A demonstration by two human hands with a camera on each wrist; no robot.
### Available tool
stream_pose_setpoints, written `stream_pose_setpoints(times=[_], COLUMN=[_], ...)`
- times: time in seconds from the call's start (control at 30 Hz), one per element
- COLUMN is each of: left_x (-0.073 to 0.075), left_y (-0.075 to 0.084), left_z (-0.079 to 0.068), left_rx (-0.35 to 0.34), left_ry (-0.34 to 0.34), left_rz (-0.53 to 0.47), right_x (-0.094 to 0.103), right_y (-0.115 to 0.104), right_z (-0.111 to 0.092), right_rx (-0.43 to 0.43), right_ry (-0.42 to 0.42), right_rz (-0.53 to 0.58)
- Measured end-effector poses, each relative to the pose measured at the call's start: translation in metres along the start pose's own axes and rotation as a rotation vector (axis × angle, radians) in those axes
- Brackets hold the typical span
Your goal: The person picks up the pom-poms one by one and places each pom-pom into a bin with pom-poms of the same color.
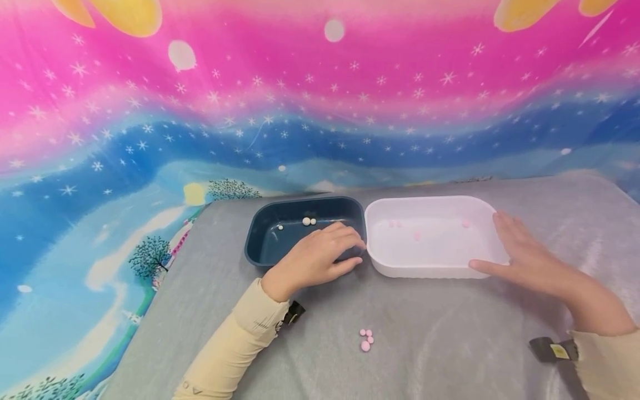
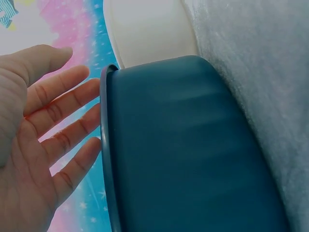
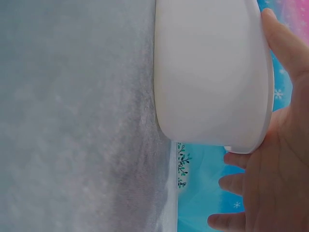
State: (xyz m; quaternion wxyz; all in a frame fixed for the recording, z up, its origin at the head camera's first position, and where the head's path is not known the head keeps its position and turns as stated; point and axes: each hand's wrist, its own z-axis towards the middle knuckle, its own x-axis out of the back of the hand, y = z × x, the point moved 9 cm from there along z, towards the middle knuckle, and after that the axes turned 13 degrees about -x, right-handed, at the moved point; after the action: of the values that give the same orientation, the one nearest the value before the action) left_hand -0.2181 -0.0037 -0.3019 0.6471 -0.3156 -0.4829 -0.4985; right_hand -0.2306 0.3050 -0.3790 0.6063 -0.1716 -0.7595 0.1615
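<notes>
My left hand (image 1: pixel 320 253) reaches over the front right part of a dark blue tub (image 1: pixel 254 244), fingers loosely bent and holding nothing visible. In the left wrist view its fingertips are by the tub's rim (image 2: pixel 110 145). Three small white balls (image 1: pixel 306 221) lie in that tub. A white tub (image 1: pixel 430 271) stands against its right side, with several pink balls (image 1: pixel 417 236) inside. My right hand (image 1: pixel 532 264) rests at the white tub's right end, thumb on the front rim and fingers extended along the outer side. Several pink balls (image 1: pixel 365 346) lie clustered on the cloth in front.
Grey cloth (image 1: pixel 450 344) covers the table. A pink and blue printed backdrop (image 1: pixel 320 122) hangs behind and to the left. Each wrist wears a black strap (image 1: pixel 294 313) near a beige sleeve (image 1: pixel 225 350).
</notes>
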Motion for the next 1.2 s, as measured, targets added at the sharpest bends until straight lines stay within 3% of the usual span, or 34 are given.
stream_pose_setpoints(times=[0.33, 0.6, 0.83, 1.03, 1.2], left_x=[0.002, 0.001, -0.011, -0.024, -0.034], left_y=[0.01, 0.023, 0.038, 0.046, 0.052], left_z=[-0.01, -0.018, -0.022, -0.026, -0.027], left_rx=[-0.01, -0.061, -0.102, -0.098, -0.132], left_ry=[-0.023, -0.054, -0.137, -0.235, -0.264], left_rz=[0.031, 0.047, 0.055, 0.061, 0.065], right_x=[0.001, 0.0, 0.003, 0.005, 0.01], right_y=[-0.001, 0.0, -0.001, -0.005, -0.006], right_z=[0.001, 0.002, 0.001, 0.001, 0.004], right_rx=[0.01, 0.021, 0.014, 0.028, 0.048], right_ry=[-0.008, -0.001, 0.024, 0.04, 0.05], right_rz=[0.012, 0.004, -0.052, -0.078, -0.127])
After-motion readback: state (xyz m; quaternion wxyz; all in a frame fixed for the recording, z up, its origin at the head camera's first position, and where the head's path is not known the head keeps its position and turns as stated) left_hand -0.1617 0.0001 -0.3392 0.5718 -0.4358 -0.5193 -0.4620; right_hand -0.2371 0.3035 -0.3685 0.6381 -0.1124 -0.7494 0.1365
